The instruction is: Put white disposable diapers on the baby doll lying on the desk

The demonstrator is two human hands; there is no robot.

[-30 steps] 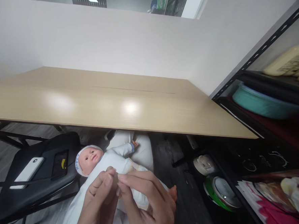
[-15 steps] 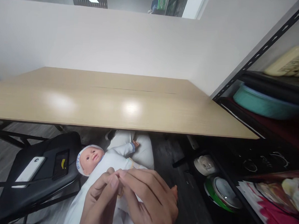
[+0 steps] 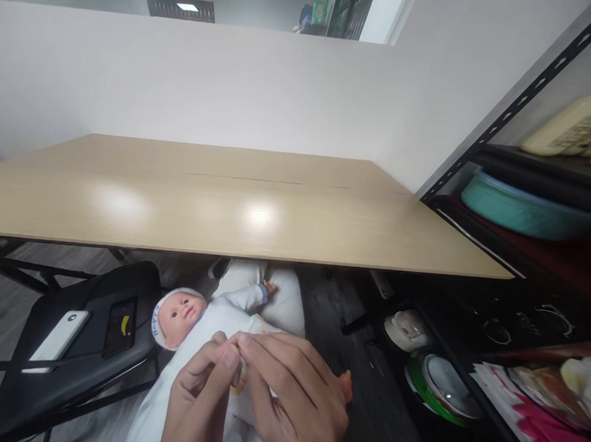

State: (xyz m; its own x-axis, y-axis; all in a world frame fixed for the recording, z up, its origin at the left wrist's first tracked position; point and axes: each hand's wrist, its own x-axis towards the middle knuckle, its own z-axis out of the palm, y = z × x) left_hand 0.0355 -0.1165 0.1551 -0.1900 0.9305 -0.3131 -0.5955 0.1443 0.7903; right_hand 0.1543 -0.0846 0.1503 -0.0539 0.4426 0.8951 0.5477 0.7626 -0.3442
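A baby doll in a white cap with blue letters and pale clothing lies face up across my lap. Over its lower body, my left hand and my right hand meet at the fingertips, thumbs and forefingers pinched together. Whatever sits between those fingertips is too small or too covered to make out. A bit of tan-edged white cloth shows in the gap below them. My hands hide the doll's middle, and one small foot pokes out past my right hand.
A wooden table stands just ahead, its front edge over my knees. To the left, a black chair holds a white phone and a dark flat item. Black shelving at right carries a teal basin and bottles.
Both hands keep their pinch, with only a slight shift of the fingers. A little more of the tan-edged cloth shows between them. The whole view has moved slightly.
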